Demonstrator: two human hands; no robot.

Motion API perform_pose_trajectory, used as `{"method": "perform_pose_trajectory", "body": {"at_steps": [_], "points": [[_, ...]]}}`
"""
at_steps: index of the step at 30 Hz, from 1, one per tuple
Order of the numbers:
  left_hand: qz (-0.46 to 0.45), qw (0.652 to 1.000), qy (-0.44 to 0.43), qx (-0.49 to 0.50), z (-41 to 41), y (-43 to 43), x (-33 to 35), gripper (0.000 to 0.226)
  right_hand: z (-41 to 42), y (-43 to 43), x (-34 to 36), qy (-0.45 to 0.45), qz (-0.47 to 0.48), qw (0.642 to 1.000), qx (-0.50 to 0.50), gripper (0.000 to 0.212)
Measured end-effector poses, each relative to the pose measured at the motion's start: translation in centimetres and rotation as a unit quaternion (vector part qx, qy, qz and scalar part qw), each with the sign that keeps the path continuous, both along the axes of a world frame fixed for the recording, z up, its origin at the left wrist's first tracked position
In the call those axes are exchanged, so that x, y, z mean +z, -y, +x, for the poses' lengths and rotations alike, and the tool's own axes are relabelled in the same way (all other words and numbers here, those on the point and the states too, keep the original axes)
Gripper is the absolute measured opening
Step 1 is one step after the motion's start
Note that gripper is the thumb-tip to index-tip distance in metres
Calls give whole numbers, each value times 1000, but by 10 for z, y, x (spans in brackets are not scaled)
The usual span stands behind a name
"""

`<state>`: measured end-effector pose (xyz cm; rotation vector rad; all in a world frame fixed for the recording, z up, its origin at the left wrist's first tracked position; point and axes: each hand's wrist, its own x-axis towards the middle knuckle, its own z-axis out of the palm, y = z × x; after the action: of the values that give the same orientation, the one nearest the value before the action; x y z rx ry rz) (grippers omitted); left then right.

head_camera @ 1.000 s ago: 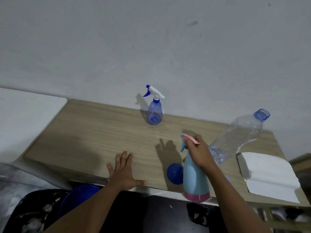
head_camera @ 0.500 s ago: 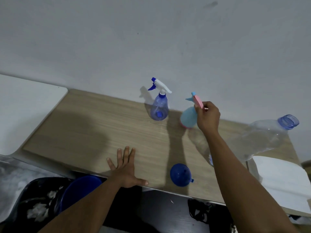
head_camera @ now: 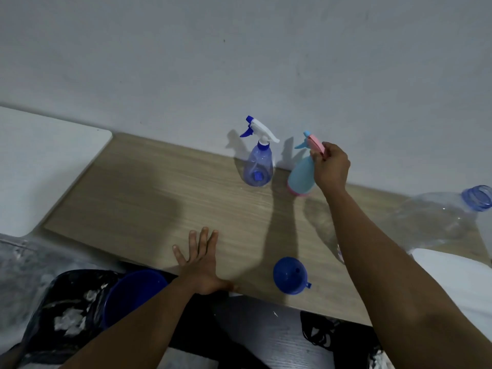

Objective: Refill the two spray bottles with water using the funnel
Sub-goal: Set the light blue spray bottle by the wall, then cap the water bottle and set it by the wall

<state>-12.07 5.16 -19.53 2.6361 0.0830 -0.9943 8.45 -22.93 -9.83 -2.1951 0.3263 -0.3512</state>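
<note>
A light-blue spray bottle [head_camera: 300,177] with a pink base and pink trigger stands at the back of the wooden table [head_camera: 159,203], by the wall. My right hand [head_camera: 331,166] grips its trigger head. Just left of it stands a clear blue spray bottle [head_camera: 258,166] with a white and blue trigger. A blue funnel [head_camera: 290,275] lies near the table's front edge. My left hand [head_camera: 199,265] rests flat on the front edge, fingers spread, holding nothing. A large clear water bottle [head_camera: 439,217] with a blue neck and no cap sits at the right.
A white folded cloth or paper [head_camera: 458,278] lies at the right front of the table. A white surface [head_camera: 40,161] adjoins the table on the left. Below the front edge are a blue bucket [head_camera: 130,294] and a black bag [head_camera: 66,310] holding white scraps.
My right hand carried the light-blue spray bottle from the table's front edge to the back and set it beside the clear blue one. The left hand stayed put.
</note>
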Motion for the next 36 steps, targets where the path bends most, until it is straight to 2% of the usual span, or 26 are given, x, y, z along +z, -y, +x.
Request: {"method": "perform_pose_trajectory", "body": {"at_steps": [2,4,8,17,21,25,29,33,36], "points": [[1,1000,3,0,0,0,0,155,-5,0,1,3,39,999,-1,60],[1,1000,3,-3,-1,-1,1,154,-18,0,2,24,65,998,-11,70],[-5,1000,1,3,-2,-2,0,156,-73,1,-9,50,56,997,-4,63],[-4,999,34,1,-9,-2,-3,155,-219,25,-84,-94,60,994,8,32],[-11,999,51,-2,-17,9,-6,138,-264,36,-103,-119,57,991,-3,35],[-15,995,94,-7,-30,33,-10,116,-287,40,-114,-107,44,993,-10,34],[-38,992,122,-5,-37,62,-8,105,-294,45,-112,-96,51,994,-24,32],[-96,983,157,3,-29,82,-1,97,-294,68,-103,-85,50,991,-92,29],[-140,962,233,-6,-13,108,19,93,-289,102,-97,-105,1,985,-136,31]]}}
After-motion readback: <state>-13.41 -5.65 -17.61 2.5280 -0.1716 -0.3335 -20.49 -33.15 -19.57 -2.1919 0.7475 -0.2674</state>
